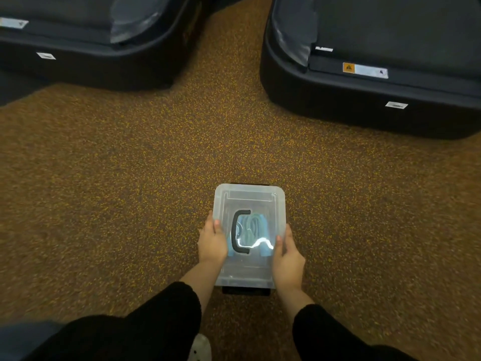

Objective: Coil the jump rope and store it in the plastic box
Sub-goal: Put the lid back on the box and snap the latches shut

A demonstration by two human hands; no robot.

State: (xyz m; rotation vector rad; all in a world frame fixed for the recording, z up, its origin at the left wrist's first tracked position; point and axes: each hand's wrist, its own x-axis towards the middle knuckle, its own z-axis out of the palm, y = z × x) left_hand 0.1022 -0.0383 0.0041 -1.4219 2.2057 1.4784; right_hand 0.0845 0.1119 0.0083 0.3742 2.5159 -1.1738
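1. Black-sleeved, our left hand (212, 241) and right hand (287, 259) clasp the box (250, 198) between them, fingers curled round its long sides, thumbs on top.
2. Its long axis runs away from us, over the floor (117, 178); both hands equally near.
3. Clear plastic, black handle (238, 231), bluish cord (253, 225) inside.

Box (249, 199) btwn left hand (212, 241) & right hand (287, 259), rope (251, 225) inside; L treadmill (91, 61), R treadmill (377, 100) behind.

Black sleeves (169, 316); left hand (212, 243), right hand (287, 259) bare; white spotted shoe (200, 346).
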